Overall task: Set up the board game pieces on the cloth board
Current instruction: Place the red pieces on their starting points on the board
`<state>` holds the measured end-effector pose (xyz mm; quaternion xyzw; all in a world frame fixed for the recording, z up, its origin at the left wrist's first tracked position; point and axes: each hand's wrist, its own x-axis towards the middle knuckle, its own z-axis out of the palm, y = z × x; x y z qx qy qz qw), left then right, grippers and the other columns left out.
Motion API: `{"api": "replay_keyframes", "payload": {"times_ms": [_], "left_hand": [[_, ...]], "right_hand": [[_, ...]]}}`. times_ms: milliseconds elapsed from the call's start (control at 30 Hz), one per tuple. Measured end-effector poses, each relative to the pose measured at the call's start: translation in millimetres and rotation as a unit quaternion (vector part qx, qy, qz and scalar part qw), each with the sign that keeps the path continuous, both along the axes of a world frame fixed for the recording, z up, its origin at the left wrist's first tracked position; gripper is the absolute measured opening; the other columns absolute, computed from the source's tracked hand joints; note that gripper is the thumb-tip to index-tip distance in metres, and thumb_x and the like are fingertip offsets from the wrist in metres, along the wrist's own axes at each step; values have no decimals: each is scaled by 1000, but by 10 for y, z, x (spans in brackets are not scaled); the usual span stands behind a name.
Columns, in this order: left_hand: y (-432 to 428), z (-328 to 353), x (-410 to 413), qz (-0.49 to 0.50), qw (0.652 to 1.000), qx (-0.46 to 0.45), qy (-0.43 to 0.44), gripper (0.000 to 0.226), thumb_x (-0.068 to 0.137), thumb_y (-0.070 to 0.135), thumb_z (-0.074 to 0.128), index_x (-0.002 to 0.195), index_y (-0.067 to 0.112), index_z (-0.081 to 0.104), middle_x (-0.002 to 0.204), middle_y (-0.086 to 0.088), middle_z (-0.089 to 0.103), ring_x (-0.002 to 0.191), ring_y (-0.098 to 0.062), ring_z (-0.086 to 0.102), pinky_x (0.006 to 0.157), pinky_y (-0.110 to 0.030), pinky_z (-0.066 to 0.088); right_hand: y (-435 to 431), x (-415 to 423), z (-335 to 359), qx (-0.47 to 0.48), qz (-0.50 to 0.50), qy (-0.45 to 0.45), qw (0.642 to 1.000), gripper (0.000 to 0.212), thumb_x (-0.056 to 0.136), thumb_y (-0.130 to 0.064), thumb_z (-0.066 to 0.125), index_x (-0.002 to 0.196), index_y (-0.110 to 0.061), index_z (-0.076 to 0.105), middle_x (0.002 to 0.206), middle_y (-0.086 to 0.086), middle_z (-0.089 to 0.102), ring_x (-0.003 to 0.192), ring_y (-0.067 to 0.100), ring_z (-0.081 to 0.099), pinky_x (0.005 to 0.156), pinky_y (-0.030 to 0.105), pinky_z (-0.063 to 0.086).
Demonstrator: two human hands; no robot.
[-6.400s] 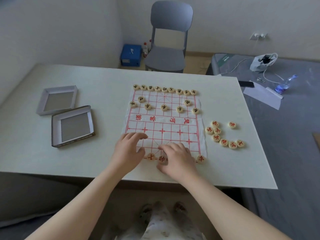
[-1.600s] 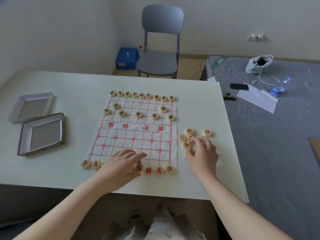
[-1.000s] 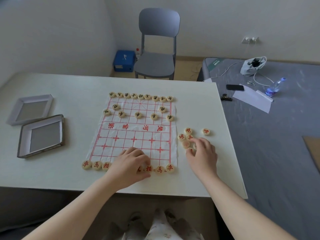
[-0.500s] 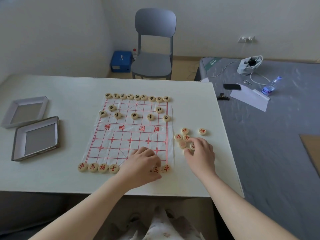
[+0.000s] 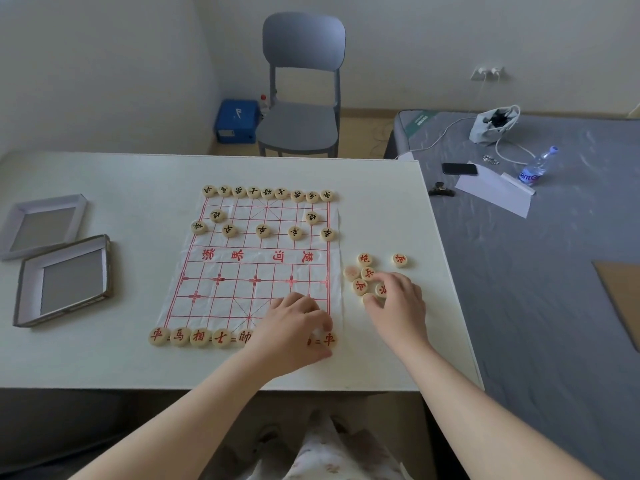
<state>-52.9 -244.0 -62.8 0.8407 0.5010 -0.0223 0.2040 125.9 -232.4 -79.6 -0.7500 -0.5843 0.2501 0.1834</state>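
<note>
White cloth board (image 5: pixel 249 271) printed with a red grid lies flat on the pale table (image 5: pixel 104 174). Black-marked pieces (image 5: pixel 266 192) fill its far edge in a row, with two more and then a line of five nearer the middle. Along the near edge sit red-marked pieces (image 5: pixel 199 337): five side by side from the left corner and one at the right corner. The left hand (image 5: pixel 294 327) lies over the gap between them, fingers curled together down onto the row; whether they pinch a piece cannot be told. Loose pieces (image 5: pixel 363 259) with red marks lie clustered on the table just right of the board, one a little apart. The right hand (image 5: pixel 398 306) rests on the near side of that cluster, thumb and forefinger bent around one piece, though a firm grip cannot be made out. Two shallow box halves (image 5: pixel 62 278) lie at the table's left, and a grey chair (image 5: pixel 301 98) stands beyond the far edge.
</note>
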Motion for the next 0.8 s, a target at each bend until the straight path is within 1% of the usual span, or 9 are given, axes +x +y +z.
{"api": "replay_keyframes", "payload": {"times_ms": [133,200,267,367,467,567,667,733,800], "left_hand": [[34,12,-3,5,1000,-12,-10,46,81,55,56,121,34,51,128,11,45,125,-12,31,102,-27,26],[82,45,18,36,998,-15,-43,46,83,55,52,123,33,49,127,11,46,124,-11,33,101,-27,29],[161,90,71,63,995,0,-79,39,90,49,44,123,30,51,124,8,50,121,-13,37,99,-27,33],[316,122,191,81,992,30,-91,33,96,36,39,123,25,52,121,4,53,118,-16,41,95,-27,35],[469,109,363,99,991,31,-79,32,96,30,42,126,25,49,124,2,50,119,-18,41,95,-28,37],[537,73,513,110,991,20,-72,34,92,31,49,126,26,48,126,2,47,119,-19,41,94,-28,38],[553,40,625,113,991,13,-67,39,90,33,53,128,26,46,128,4,44,117,-17,42,90,-26,40],[564,30,661,131,988,13,-82,39,89,32,53,127,26,47,129,3,42,116,-17,43,87,-26,41],[573,35,687,155,983,13,-102,34,92,31,50,124,24,50,126,3,43,113,-18,45,82,-23,40]], "right_hand": [[6,16,22,1,2,12,1000,34,87,-20,52,121,-23,52,132,-4,45,124,18,35,100,31,30],[11,31,52,5,0,27,1000,34,87,-19,53,121,-21,52,133,-3,44,124,18,36,101,31,31],[14,81,79,10,-7,24,1000,35,89,-19,52,124,-21,50,134,-2,44,125,19,36,102,30,30],[8,192,91,5,-23,-1,1000,37,91,-22,50,129,-20,47,135,0,44,126,20,36,102,30,29],[9,322,81,-7,-26,6,1000,39,91,-20,50,130,-20,46,133,2,45,124,20,37,102,30,31],[47,413,48,-17,-13,36,999,40,89,-18,53,129,-21,48,129,1,46,122,18,41,101,30,37],[95,471,17,-22,18,60,998,42,86,-18,58,127,-23,49,124,-1,47,120,15,43,101,28,38],[119,494,8,-24,23,81,996,43,84,-16,59,126,-23,51,120,-2,47,114,14,46,96,25,39],[145,537,7,-13,17,104,994,41,84,-11,58,124,-21,52,115,-2,46,100,13,49,87,20,38]]}}
